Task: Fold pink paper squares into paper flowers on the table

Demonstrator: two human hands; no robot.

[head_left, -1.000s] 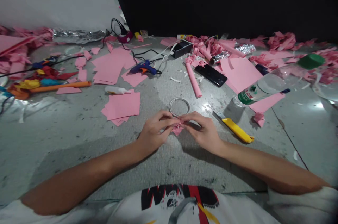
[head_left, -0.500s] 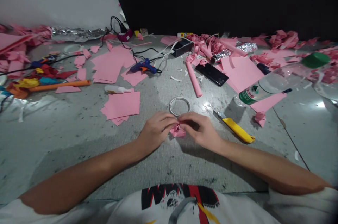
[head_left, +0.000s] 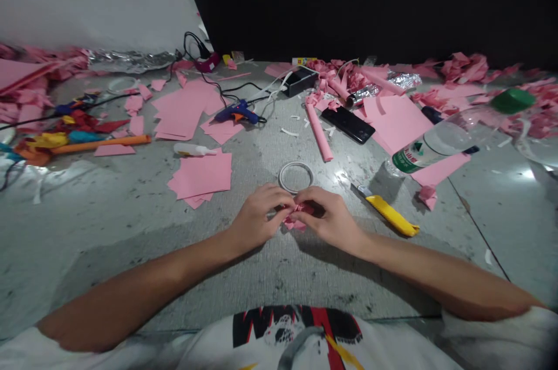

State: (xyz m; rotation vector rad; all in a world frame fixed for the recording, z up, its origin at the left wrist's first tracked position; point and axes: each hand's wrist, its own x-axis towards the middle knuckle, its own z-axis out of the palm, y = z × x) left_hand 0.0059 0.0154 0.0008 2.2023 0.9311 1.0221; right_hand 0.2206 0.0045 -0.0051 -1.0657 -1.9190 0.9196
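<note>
Both my hands meet over the grey table just in front of me. My left hand [head_left: 257, 216] and my right hand [head_left: 329, 216] pinch a small folded pink paper piece [head_left: 295, 220] between their fingertips; most of it is hidden by the fingers. A white tape ring [head_left: 296, 176] lies flat just beyond the hands. A yellow utility knife [head_left: 389, 214] lies to the right of my right hand.
A stack of pink paper squares [head_left: 201, 177] lies left of the hands, with a glue bottle [head_left: 192, 149] behind it. Further back are a blue glue gun [head_left: 238, 111], a rolled pink tube [head_left: 318, 132], a black phone [head_left: 347, 123] and a tilted water bottle [head_left: 453, 134]. Pink scraps litter the edges.
The hands stayed in place. The fingers closed further over the pink paper piece, turning and pressing it, so less of it shows now.
</note>
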